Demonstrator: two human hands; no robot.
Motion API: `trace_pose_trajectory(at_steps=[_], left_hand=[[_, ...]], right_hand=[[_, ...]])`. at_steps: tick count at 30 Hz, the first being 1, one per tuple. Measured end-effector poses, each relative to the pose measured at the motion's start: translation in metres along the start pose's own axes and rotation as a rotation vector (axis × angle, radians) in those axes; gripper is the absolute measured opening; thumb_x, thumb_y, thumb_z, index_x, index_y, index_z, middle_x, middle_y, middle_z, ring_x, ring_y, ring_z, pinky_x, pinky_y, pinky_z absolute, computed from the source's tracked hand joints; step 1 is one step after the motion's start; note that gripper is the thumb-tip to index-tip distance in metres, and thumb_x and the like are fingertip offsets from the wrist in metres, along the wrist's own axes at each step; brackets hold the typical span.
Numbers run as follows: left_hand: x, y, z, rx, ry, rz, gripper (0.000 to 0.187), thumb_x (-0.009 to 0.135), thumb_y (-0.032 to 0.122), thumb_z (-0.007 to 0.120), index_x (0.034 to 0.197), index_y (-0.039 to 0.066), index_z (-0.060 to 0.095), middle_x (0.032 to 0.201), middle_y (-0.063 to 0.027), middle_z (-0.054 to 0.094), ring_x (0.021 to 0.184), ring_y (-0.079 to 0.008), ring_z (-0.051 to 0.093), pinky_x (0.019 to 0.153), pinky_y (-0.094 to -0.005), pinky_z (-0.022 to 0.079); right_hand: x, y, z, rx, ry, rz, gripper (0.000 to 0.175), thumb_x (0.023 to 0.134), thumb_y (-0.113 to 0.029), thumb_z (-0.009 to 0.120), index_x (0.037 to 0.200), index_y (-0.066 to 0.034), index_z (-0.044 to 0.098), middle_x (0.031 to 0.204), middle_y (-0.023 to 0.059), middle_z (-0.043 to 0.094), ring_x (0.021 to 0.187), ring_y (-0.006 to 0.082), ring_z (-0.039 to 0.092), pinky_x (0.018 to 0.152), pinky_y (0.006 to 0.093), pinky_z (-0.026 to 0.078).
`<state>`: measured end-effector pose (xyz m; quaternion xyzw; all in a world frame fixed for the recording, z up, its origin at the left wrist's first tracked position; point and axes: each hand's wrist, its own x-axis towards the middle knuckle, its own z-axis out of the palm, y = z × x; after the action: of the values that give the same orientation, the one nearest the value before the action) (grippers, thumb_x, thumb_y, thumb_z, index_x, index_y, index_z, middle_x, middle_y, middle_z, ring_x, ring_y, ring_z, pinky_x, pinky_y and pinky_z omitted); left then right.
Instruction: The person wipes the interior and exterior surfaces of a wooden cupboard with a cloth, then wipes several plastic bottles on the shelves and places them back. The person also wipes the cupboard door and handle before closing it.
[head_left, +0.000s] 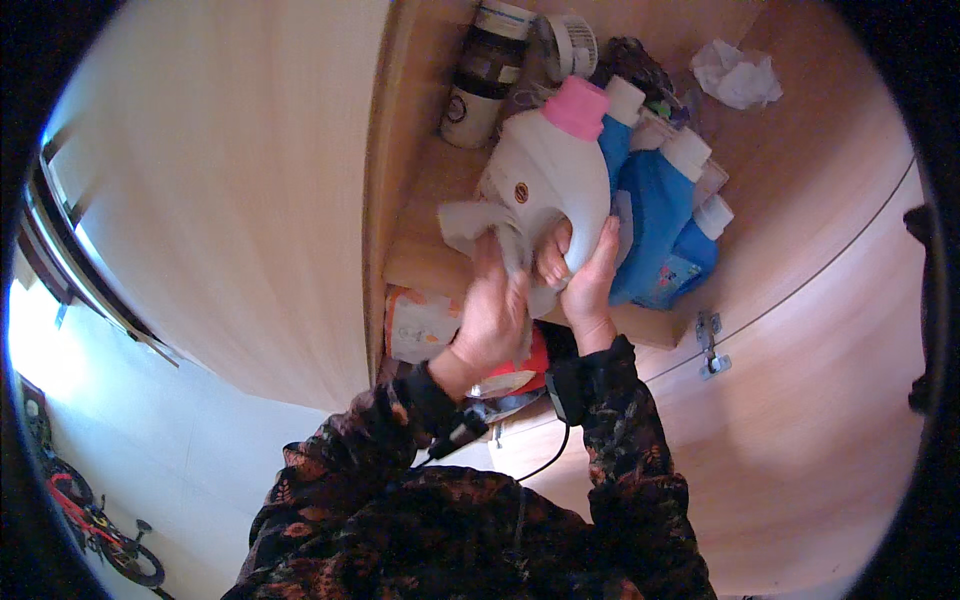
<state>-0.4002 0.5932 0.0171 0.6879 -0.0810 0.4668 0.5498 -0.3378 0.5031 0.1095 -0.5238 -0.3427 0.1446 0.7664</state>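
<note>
My right hand (592, 281) grips the handle of a white plastic detergent bottle (547, 161) with a pink cap (576, 107). Its fingers show through the handle's opening. In my left hand (491, 307) is a pale wiping cloth (480, 225), pressed against the lower part of the bottle; the fingers are blurred and partly covered by the cloth. Close to the right of the bottle stand several blue plastic bottles with white caps, among them a large blue bottle (652, 202).
Behind stand a dark jar with a white wrapper (472, 112) and a white round container (574, 46). Crumpled white paper (736, 75) lies on the wooden shelf. Below the shelf are a white-and-orange package (421, 324) and a red item (531, 367). A hinged cabinet door (780, 420) stands open at right.
</note>
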Motion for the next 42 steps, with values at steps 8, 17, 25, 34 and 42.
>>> trace_pose_trajectory(at_steps=[8,17,25,34,42], left_hand=[[0.094,0.029,0.001,0.068,0.061,0.193,0.055,0.094,0.021,0.042,0.139,-0.009,0.028,0.140,-0.0331,0.031,0.127,-0.0468,0.034,0.107,-0.0459,0.029],[0.080,-0.035,-0.017,0.042,-0.045,-0.364,0.053,0.098,0.029,0.036,0.140,-0.002,0.029,0.126,-0.0257,0.053,0.117,-0.0404,0.051,0.102,-0.0438,0.036],[0.017,0.029,-0.009,0.106,-0.090,0.059,0.051,0.096,0.024,0.039,0.136,-0.007,0.032,0.134,-0.0337,0.036,0.126,-0.0490,0.032,0.108,-0.0452,0.026],[0.048,0.041,0.000,0.041,-0.080,0.168,0.047,0.096,0.030,0.040,0.126,-0.005,0.041,0.117,-0.0303,0.047,0.110,-0.0488,0.042,0.094,-0.0480,0.036],[0.027,0.036,-0.003,-0.013,-0.061,0.087,0.040,0.093,0.020,0.046,0.123,-0.006,0.042,0.107,-0.0307,0.052,0.097,-0.0491,0.050,0.085,-0.0484,0.044]], right_hand=[[0.007,-0.004,0.005,-0.427,0.431,-0.243,0.049,0.096,-0.053,0.042,0.106,-0.0073,0.058,0.082,0.0014,0.059,0.068,0.0125,0.055,0.062,0.0273,0.045],[0.008,-0.002,0.042,-0.307,0.355,-0.171,0.027,0.090,-0.027,0.066,0.101,-0.0065,0.053,0.067,-0.0021,0.048,0.051,0.0075,0.042,0.047,0.0248,0.037],[0.011,0.004,0.025,-0.445,0.339,-0.317,0.036,0.094,-0.031,0.056,0.110,0.0013,0.052,0.090,0.0102,0.063,0.072,0.0206,0.060,0.064,0.0316,0.049],[-0.010,0.005,0.014,-0.761,0.280,-0.350,0.047,0.100,-0.042,0.038,0.107,0.0017,0.053,0.088,0.0200,0.063,0.082,0.0335,0.061,0.073,0.0415,0.047],[-0.023,0.004,0.009,-0.934,0.193,-0.292,0.041,0.101,-0.036,0.035,0.105,-0.0003,0.055,0.093,0.0266,0.062,0.085,0.0476,0.057,0.073,0.0481,0.046]])
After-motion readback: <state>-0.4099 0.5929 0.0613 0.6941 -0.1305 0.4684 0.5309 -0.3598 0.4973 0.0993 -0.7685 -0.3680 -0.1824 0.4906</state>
